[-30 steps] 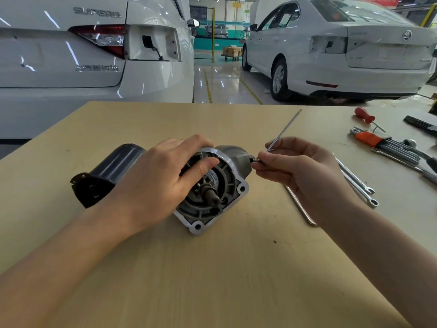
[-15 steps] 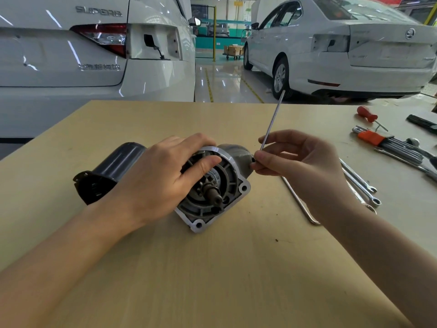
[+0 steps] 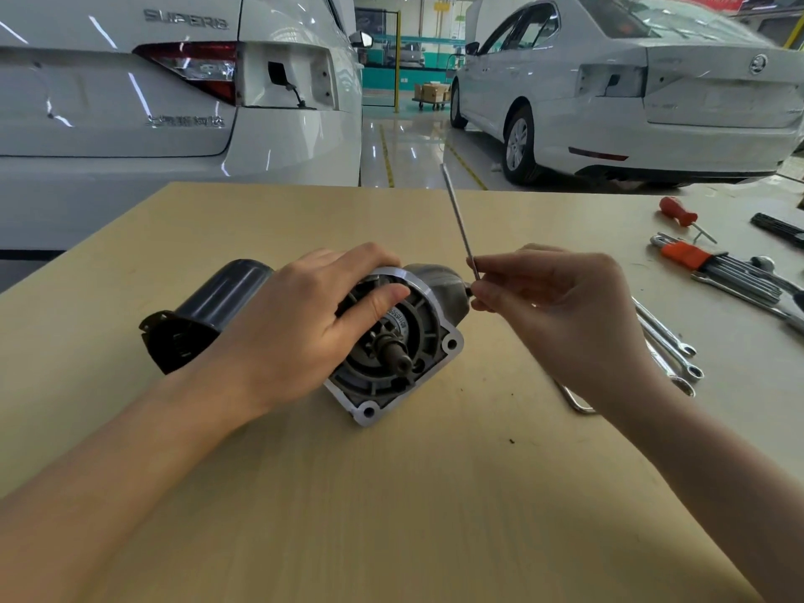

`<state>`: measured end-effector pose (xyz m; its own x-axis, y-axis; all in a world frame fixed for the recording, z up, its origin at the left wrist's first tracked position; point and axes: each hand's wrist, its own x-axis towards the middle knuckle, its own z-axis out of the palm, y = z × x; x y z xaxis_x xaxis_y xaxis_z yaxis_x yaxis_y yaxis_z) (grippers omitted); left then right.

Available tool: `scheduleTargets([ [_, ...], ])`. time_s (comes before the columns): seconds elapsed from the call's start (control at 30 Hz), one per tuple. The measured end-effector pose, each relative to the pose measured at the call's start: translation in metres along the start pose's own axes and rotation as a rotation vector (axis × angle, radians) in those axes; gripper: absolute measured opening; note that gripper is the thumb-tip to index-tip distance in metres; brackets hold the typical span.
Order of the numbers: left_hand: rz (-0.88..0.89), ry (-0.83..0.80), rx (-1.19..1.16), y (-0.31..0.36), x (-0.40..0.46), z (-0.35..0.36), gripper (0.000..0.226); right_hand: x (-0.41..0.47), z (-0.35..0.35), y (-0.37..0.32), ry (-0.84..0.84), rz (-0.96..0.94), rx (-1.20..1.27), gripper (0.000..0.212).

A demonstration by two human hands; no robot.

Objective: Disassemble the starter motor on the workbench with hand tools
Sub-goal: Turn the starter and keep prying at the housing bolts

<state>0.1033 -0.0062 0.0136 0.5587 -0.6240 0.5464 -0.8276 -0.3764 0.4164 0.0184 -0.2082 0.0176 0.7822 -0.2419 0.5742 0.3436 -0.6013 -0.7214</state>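
Observation:
The starter motor point(image 3: 391, 341) lies on its side on the wooden workbench point(image 3: 391, 493), its silver flange and pinion shaft facing me and its dark cylindrical body pointing back left. My left hand point(image 3: 296, 324) grips the motor over the top, thumb across the flange face. My right hand point(image 3: 561, 311) pinches a thin L-shaped hex key point(image 3: 460, 224) at its bend, right beside the motor's right side. The key's long arm sticks up and slightly left. Its short end at the motor is hidden by my fingers.
Combination wrenches point(image 3: 670, 341) lie right of my right hand. A hex key set in an orange holder point(image 3: 696, 258), a red-handled screwdriver point(image 3: 678, 213) and more tools sit at the far right. Two white cars point(image 3: 174, 102) stand beyond the bench's far edge.
The hex key's long arm has swung anticlockwise from pointing up-right to upright and slightly left, turned by my right hand. My left hand and the motor stayed put.

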Motion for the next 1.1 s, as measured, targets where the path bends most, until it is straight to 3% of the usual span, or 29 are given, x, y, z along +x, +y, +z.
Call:
scheduleTargets([
  [0.47, -0.042, 0.012, -0.074, 0.001, 0.0, -0.001, 0.035, 0.006, -0.004, 0.009, -0.085, -0.402, -0.292, 0.016],
  [0.83, -0.147, 0.026, -0.303, 0.001, -0.002, -0.001, 0.033, 0.005, -0.006, 0.017, -0.155, -0.511, -0.41, 0.017],
  [0.93, -0.156, 0.025, -0.274, 0.001, -0.001, 0.0, 0.032, 0.003, -0.003, 0.013, -0.043, -0.353, -0.248, 0.018],
  [1.03, -0.165, 0.019, -0.253, 0.001, -0.001, 0.001, 0.032, 0.004, -0.002, 0.008, 0.084, 0.097, 0.164, 0.022],
  [1.1, -0.166, 0.021, -0.242, 0.001, -0.001, 0.001, 0.03, 0.003, -0.001, 0.006, 0.075, 0.403, 0.438, 0.015],
])
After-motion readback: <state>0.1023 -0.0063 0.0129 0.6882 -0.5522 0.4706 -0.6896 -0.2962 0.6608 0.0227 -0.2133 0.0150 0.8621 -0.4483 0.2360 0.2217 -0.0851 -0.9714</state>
